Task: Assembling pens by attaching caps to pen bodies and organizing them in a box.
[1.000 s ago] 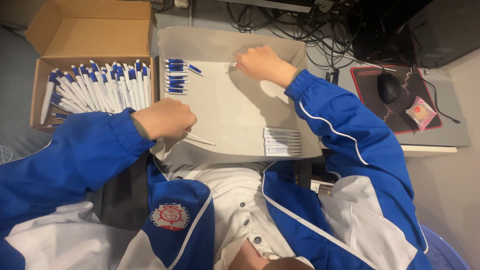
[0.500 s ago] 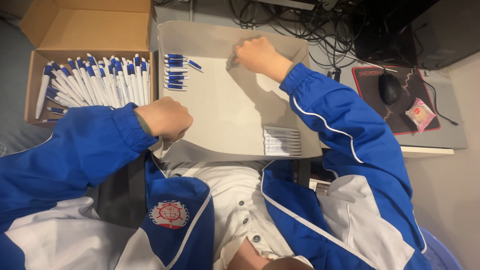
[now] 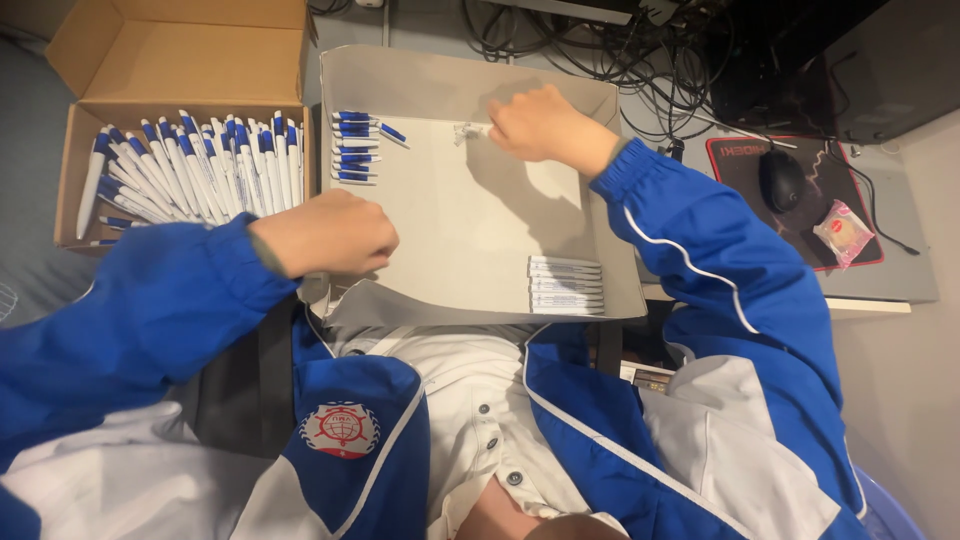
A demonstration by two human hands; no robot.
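A small white clip-like piece (image 3: 462,131), too small to identify, lay on the grey cardboard tray (image 3: 470,220) near its far edge, just beside the fingertips of the right hand (image 3: 540,125), which was curled, though whether it gripped the piece I could not tell. The left hand (image 3: 330,232) was clenched in a fist at the tray's near left edge. A row of blue-and-white pens (image 3: 355,147) lay at the tray's far left, a stack of white pen barrels (image 3: 566,285) near right. The open cardboard box (image 3: 180,60) of pens stood left; a black computer mouse (image 3: 780,180) right.

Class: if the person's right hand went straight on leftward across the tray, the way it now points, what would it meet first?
Probably the small pale clump just off the right hand, then the row of blue-and-white pen parts; depth is unclear.
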